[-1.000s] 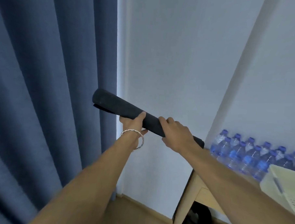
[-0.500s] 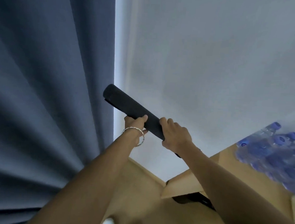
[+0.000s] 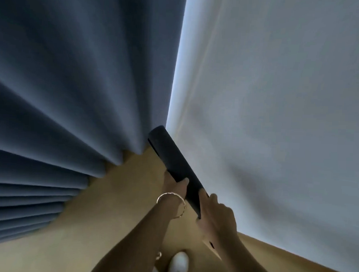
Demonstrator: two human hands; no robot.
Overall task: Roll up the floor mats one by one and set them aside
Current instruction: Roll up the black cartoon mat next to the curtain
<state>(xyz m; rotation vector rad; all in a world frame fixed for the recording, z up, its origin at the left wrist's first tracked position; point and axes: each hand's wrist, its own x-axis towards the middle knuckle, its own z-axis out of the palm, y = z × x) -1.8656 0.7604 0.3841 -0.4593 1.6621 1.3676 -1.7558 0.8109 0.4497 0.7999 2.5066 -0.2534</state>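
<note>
- here, in the head view, a dark rolled mat (image 3: 173, 164) sits just below centre, running slantwise from 11 o'clock down to 5 o'clock.
- its far end lies near the spot where the blue curtain (image 3: 73, 90) meets the pale wall (image 3: 278, 119); whether it touches either, i cannot tell.
- the left hand (image 3: 175, 186), with a bracelet (image 3: 171, 203) on the wrist, clasps the roll at its middle, thumb on top, fingers beneath.
- the right hand (image 3: 217, 217), at 4 o'clock of the left, wraps around the near end.
- below, the tan floor (image 3: 109, 215) shows, and a white shoe (image 3: 179, 265) at 6 o'clock.
</note>
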